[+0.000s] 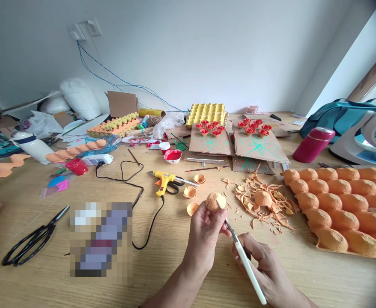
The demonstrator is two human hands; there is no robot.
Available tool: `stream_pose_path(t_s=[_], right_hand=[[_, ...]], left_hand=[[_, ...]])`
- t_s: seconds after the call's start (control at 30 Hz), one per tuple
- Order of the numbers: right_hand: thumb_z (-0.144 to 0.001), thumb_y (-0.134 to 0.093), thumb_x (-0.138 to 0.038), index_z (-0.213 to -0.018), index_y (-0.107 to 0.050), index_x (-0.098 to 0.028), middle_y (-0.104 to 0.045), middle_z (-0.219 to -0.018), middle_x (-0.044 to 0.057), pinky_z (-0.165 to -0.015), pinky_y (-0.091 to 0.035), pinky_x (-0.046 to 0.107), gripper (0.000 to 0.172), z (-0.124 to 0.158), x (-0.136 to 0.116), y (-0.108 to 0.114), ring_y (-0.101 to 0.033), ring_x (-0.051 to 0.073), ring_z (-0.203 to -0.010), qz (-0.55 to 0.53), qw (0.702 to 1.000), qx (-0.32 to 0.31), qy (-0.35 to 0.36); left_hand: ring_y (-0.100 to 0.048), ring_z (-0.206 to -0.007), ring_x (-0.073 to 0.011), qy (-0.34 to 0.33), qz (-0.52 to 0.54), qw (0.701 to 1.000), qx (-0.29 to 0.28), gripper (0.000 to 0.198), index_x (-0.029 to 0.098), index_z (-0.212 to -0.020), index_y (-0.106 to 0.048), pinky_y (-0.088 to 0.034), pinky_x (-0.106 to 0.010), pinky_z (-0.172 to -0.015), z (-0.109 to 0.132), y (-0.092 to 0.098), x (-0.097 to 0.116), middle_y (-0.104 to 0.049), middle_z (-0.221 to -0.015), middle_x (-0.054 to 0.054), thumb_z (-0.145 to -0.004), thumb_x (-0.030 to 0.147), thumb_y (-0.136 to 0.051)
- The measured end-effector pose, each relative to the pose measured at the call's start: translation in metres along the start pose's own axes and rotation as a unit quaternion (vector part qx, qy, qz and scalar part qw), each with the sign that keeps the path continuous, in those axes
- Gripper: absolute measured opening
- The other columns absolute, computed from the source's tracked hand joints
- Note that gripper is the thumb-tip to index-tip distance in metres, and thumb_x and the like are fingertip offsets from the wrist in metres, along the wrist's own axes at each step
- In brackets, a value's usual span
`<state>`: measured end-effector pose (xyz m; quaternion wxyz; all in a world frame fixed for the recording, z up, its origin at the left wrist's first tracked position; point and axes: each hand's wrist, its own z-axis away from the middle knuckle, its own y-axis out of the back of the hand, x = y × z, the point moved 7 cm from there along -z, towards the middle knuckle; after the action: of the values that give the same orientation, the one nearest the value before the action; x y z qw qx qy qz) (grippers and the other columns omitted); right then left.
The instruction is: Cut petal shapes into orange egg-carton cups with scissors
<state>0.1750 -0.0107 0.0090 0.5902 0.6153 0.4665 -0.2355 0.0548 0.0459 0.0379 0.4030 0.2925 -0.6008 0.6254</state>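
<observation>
My left hand [205, 229] is closed around a small orange egg-carton cup [214, 201], held up over the wooden table [175, 265]. My right hand [261, 261] grips white-handled scissors [243, 256] whose blades point up into the cup's edge. Just left of the cup lie cut orange cup pieces [190, 192]. To the right sits a heap of orange carton trimmings [265, 203].
An orange egg tray [345, 209] lies at the right. A yellow glue gun [164, 180] with a black cord lies ahead, black scissors [30, 241] at the left. Cardboard sheets with red paper flowers [252, 128], a yellow egg tray [207, 112], a red flask [313, 144] and a fan [371, 137] stand behind.
</observation>
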Motion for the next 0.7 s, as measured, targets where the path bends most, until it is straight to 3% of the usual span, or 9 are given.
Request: stream_pose_path(t_s=[0.3,0.47,0.7], right_hand=[[-0.100,-0.045,-0.041,-0.072,-0.046,-0.021,-0.052,-0.067,0.000,-0.060,-0.040,0.027,0.034,-0.002,0.000,-0.003,-0.046,0.015,-0.064,-0.004,1.000,-0.007,0.000],[-0.099,-0.046,-0.041,-0.072,-0.049,-0.021,-0.054,-0.067,0.000,-0.061,-0.040,0.028,0.033,-0.005,0.002,-0.001,-0.046,0.016,-0.065,-0.009,1.000,0.001,-0.007],[-0.095,-0.054,-0.040,-0.071,-0.051,-0.020,-0.055,-0.068,0.000,-0.061,-0.040,0.028,0.031,-0.008,-0.002,0.001,-0.047,0.016,-0.065,0.007,0.999,-0.050,-0.017]], left_hand=[[-0.045,-0.052,-0.0060,-0.030,-0.024,0.999,0.013,0.036,0.017,-0.082,-0.057,-0.044,-0.018,-0.047,0.002,0.001,0.004,-0.052,-0.067,0.004,-0.072,0.042,-0.081],[-0.049,-0.058,-0.0073,-0.034,0.000,0.999,-0.015,0.031,0.018,-0.083,-0.057,-0.045,-0.020,-0.054,0.001,0.000,0.005,-0.056,-0.073,0.003,-0.078,0.041,-0.076],[-0.043,-0.062,-0.0075,-0.077,0.024,0.996,0.033,0.020,0.019,-0.089,-0.061,-0.039,-0.019,-0.057,-0.009,0.020,0.020,-0.053,-0.074,0.003,-0.082,0.033,-0.072]])
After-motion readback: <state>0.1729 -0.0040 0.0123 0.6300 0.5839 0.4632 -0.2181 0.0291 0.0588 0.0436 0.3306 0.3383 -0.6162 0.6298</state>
